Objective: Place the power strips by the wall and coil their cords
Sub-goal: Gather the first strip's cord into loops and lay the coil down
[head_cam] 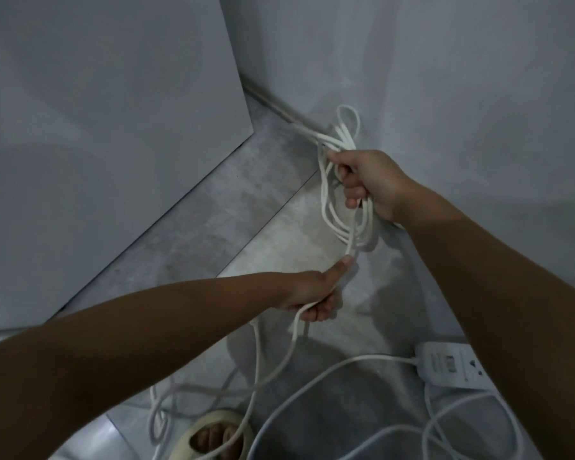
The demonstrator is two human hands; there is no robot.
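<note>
- Head view: right hand [369,180] closed around a bundle of white loops [346,207], held up near the grey wall [462,94], close to the corner where a panel [113,127] meets the floor [213,227].
- Several loops hang below the fist and a few poke out above it; they look uneven in length, some longer than others.
- Left hand [316,293] sits lower, just beneath the bundle. Its fingers [316,313] are curled on the free run of cord [273,363], thumb extended along the strand toward the loops.
- From the left hand the cord drops to the floor and trails toward the bottom of the view, past a sandalled foot [213,439], with more slack lying tangled at lower left.
- 1 power strip [452,363] lies on the floor at lower right, partly hidden by the right forearm, near the wall. Its own cord leaves its left end and curves across the floor. Whether it is the cord being coiled, I cannot tell.
- Judgement: step in hand is feeding the next loop into the right fist.
- To do it well: let the cord slide through the left fingers rather than dragging it, so floor kinks shake out first.
- Match each new loop to the hanging ones; lay it flat beside them, not crossed.
- Keep the right grip firm so the earlier loops do not slip.
- Watch the slack near the foot; it could snag.
</note>
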